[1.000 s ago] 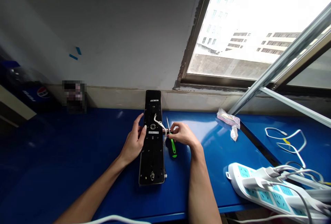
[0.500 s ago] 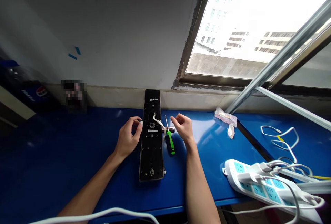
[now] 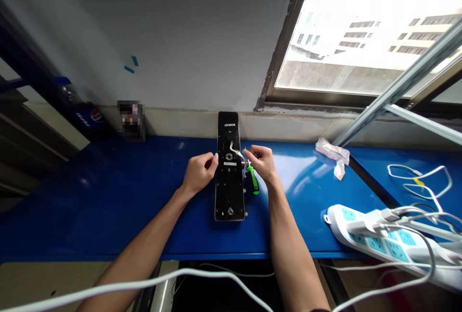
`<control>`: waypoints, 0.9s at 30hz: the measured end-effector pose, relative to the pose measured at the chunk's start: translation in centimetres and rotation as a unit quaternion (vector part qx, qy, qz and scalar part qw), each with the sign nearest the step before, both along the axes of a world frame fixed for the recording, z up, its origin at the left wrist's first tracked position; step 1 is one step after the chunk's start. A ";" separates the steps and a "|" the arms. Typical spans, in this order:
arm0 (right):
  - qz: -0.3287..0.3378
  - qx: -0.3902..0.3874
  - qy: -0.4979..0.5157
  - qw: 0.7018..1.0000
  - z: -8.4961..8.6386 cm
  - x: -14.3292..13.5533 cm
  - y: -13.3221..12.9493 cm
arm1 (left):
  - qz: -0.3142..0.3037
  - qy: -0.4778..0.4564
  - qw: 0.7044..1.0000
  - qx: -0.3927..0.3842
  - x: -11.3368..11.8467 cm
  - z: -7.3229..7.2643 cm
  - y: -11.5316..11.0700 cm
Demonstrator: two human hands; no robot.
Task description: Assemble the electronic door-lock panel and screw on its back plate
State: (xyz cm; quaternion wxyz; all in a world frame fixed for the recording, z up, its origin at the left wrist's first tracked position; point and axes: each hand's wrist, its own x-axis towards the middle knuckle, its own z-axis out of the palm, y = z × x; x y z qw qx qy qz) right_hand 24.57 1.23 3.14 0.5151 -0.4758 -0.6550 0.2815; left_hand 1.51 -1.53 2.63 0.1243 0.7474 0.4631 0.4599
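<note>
A long black panel (image 3: 230,187) with screws, small labels and a round fitting lies on the blue table, its long side pointing away from me. A white ribbon-like cable (image 3: 236,151) comes out of its middle and bends over the right edge. At the panel's left edge is my left hand (image 3: 200,172), thumb and fingers curled together; whatever they hold, if anything, is hidden. My right hand (image 3: 263,162) is closed beside the panel's right edge, thumb at the shaft of a screwdriver (image 3: 253,180) with a green handle. What its fingers hold is not visible.
Right of my arm is a white power strip (image 3: 335,216) full of plugs and cables. Beyond it lie a coiled white cable (image 3: 426,184) and a crumpled pink packet (image 3: 332,151). A cola bottle (image 3: 90,117) stands back left. One white cable (image 3: 144,284) crosses before me.
The view has shifted, so the table appears higher and further right. My right hand has come closer to the panel and the screwdriver shaft. My left hand stays at the panel's left edge.
</note>
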 end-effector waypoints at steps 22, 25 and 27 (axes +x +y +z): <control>0.010 0.018 0.043 0.999 0.4 0.3 0.1 | 0.036 -0.010 0.998 0.052 -0.3 0.1 0.4; 0.009 0.017 0.041 0.999 0.4 0.3 0.1 | 0.032 -0.006 0.998 0.053 -0.3 0.0 0.4; 0.010 0.015 0.040 0.999 0.4 0.2 0.1 | 0.030 -0.004 0.998 0.054 -0.3 -0.1 0.4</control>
